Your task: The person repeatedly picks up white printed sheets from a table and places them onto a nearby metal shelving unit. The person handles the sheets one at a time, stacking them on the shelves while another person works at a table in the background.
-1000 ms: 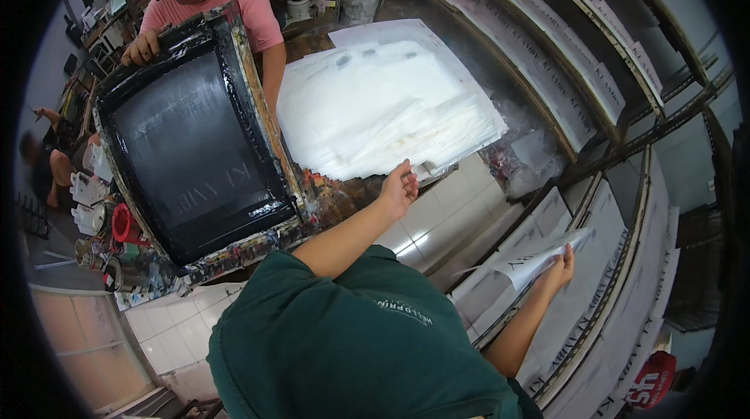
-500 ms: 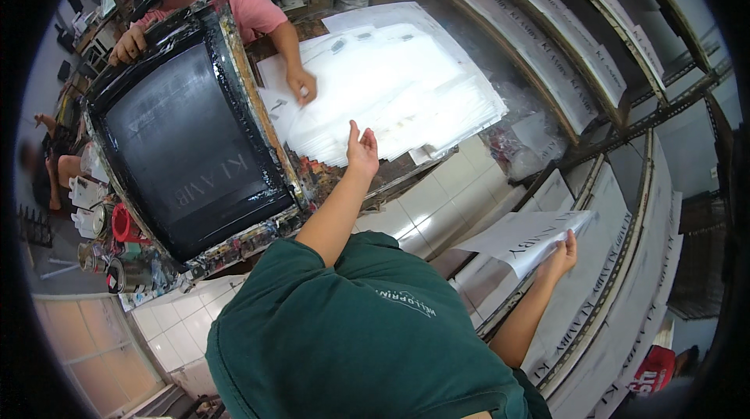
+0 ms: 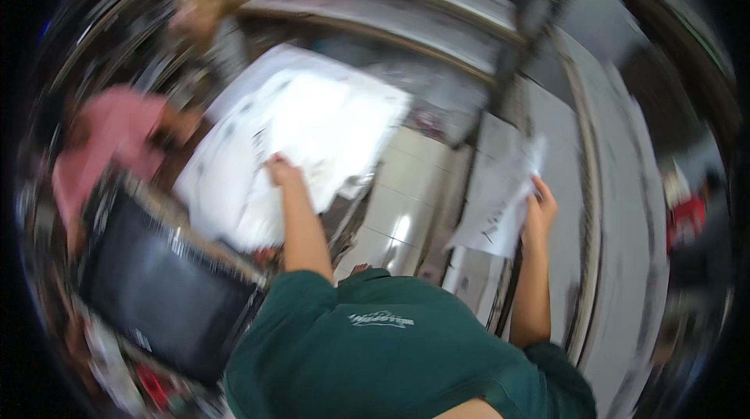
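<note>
My right hand (image 3: pixel 539 206) is closed on the edge of a thin white sheet (image 3: pixel 491 212) with dark printed lettering, which hangs beside the rack on the right. Over a wide stack of white sheets (image 3: pixel 355 118) on the work table is my left hand (image 3: pixel 283 172), its fingers smeared by motion. Whether it grips the top sheet or only touches it, I cannot tell. Left of the stack, a screen-printing frame (image 3: pixel 168 294) with a dark mesh stands tilted up.
A co-worker in a pink shirt (image 3: pixel 117 141) stands behind the frame at the left. Rack shelves (image 3: pixel 539 130) holding white sheets line the right side, and more shelves (image 3: pixel 375 8) run along the back. Tiled floor (image 3: pixel 398 200) shows between table and rack.
The view has swung to the right, blurring the scene. My left hand now appears over the sheet stack, rather than at its near edge. My right hand still holds the printed sheet.
</note>
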`<action>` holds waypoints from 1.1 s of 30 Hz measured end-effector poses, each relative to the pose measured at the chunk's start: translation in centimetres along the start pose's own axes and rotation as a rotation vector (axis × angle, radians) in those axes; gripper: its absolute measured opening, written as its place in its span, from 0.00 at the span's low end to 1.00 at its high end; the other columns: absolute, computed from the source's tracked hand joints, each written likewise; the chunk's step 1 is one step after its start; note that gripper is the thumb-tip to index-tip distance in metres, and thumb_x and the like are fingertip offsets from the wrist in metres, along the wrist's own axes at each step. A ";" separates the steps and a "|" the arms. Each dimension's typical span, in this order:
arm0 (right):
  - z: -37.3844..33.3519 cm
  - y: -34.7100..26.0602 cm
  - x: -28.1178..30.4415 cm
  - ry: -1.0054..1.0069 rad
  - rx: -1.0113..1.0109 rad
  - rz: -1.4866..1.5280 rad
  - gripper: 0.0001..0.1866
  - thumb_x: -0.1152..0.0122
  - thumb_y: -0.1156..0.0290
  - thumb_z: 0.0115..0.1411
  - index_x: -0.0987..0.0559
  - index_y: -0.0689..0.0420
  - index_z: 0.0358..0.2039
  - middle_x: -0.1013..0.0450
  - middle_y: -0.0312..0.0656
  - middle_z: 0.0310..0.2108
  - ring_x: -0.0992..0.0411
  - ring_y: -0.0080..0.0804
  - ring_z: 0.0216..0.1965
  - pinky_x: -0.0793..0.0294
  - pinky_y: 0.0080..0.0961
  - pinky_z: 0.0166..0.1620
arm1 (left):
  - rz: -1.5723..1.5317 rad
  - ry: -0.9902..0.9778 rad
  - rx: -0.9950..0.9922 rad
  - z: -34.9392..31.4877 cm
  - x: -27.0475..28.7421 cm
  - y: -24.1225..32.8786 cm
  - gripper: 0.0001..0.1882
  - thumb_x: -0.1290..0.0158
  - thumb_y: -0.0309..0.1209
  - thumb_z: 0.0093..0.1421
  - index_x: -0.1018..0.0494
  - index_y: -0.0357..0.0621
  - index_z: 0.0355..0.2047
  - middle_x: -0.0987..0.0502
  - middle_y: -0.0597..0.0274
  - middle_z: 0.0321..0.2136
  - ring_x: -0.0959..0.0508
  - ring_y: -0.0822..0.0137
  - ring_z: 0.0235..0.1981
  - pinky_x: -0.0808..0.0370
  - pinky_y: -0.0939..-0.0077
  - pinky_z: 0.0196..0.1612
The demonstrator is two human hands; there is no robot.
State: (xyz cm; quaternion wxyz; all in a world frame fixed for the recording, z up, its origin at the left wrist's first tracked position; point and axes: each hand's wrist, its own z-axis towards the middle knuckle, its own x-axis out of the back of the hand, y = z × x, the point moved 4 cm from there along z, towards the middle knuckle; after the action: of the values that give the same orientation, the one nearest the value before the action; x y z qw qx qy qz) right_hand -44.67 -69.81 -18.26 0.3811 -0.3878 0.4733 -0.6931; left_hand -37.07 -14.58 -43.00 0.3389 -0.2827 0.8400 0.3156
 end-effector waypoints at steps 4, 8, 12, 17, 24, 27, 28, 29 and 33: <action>-1.5 -4.0 1.9 0.063 0.194 -0.273 0.20 0.54 0.82 0.43 0.25 0.61 0.39 0.31 0.34 0.21 0.38 0.17 0.19 0.39 0.16 0.22 | 0.294 -0.212 -0.172 -5.6 -6.5 -3.0 0.24 0.65 0.47 0.58 0.36 0.37 0.41 0.31 0.56 0.39 0.31 0.64 0.39 0.36 0.72 0.45; -5.3 -12.0 4.4 0.196 0.096 -0.423 0.16 0.55 0.81 0.43 0.23 0.61 0.33 0.30 0.34 0.22 0.38 0.16 0.21 0.38 0.15 0.25 | 0.295 -0.264 -0.263 -10.9 -12.3 -5.6 0.30 0.66 0.52 0.58 0.35 0.35 0.43 0.29 0.49 0.40 0.28 0.54 0.42 0.30 0.62 0.43; -11.0 -20.3 9.6 0.393 0.196 -0.514 0.16 0.55 0.80 0.42 0.24 0.61 0.33 0.28 0.35 0.28 0.34 0.18 0.26 0.34 0.15 0.30 | 0.304 -0.386 -0.238 -15.1 -16.1 -7.8 0.26 0.66 0.48 0.57 0.34 0.36 0.41 0.29 0.46 0.34 0.27 0.55 0.37 0.27 0.62 0.35; -22.0 -32.4 18.7 0.855 -0.114 -0.871 0.11 0.51 0.79 0.46 0.25 0.57 0.32 0.29 0.37 0.30 0.33 0.22 0.32 0.32 0.19 0.38 | 0.355 -0.506 -0.057 -22.0 -15.5 -10.7 0.25 0.66 0.47 0.58 0.35 0.35 0.41 0.29 0.46 0.34 0.26 0.57 0.34 0.26 0.65 0.30; -40.0 -41.6 35.3 0.699 -0.427 -1.247 0.21 0.54 0.77 0.43 0.32 0.56 0.42 0.34 0.32 0.33 0.39 0.20 0.38 0.42 0.17 0.44 | 0.435 -0.579 0.143 -27.5 -15.9 -13.8 0.26 0.68 0.46 0.60 0.34 0.32 0.38 0.29 0.48 0.35 0.26 0.58 0.34 0.26 0.66 0.31; -47.4 -40.3 39.3 0.791 -0.660 -1.323 0.21 0.54 0.77 0.40 0.30 0.59 0.39 0.32 0.34 0.34 0.38 0.22 0.37 0.41 0.17 0.42 | 0.449 -0.633 0.205 -29.4 -12.5 -14.6 0.27 0.69 0.47 0.60 0.34 0.31 0.38 0.29 0.49 0.36 0.27 0.57 0.36 0.26 0.66 0.34; -49.2 -38.9 42.5 0.748 -0.658 -1.388 0.20 0.54 0.77 0.39 0.29 0.60 0.38 0.32 0.35 0.33 0.37 0.23 0.36 0.40 0.17 0.41 | 0.455 -0.651 0.213 -30.3 -11.8 -15.1 0.27 0.69 0.47 0.61 0.34 0.31 0.39 0.29 0.49 0.36 0.27 0.57 0.36 0.27 0.66 0.34; -52.1 -37.8 46.2 0.711 -0.664 -1.464 0.20 0.54 0.77 0.38 0.29 0.60 0.37 0.31 0.36 0.32 0.36 0.24 0.35 0.39 0.18 0.40 | 0.470 -0.681 0.238 -31.4 -10.7 -15.7 0.28 0.70 0.47 0.61 0.34 0.31 0.39 0.29 0.50 0.37 0.27 0.57 0.37 0.27 0.66 0.35; -57.7 -32.6 54.0 0.744 -0.536 -1.533 0.18 0.55 0.81 0.33 0.26 0.64 0.30 0.29 0.41 0.24 0.32 0.29 0.29 0.34 0.22 0.34 | 0.512 -0.800 0.297 -33.4 -8.3 -14.5 0.28 0.71 0.47 0.62 0.36 0.31 0.41 0.31 0.55 0.41 0.29 0.58 0.40 0.28 0.67 0.37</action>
State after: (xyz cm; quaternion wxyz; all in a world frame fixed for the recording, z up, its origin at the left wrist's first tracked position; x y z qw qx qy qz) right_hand -123.81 -88.89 7.79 -0.4687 -0.4239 0.3231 -0.7044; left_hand -35.05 -45.74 -22.60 0.5828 0.1273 0.7225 0.3495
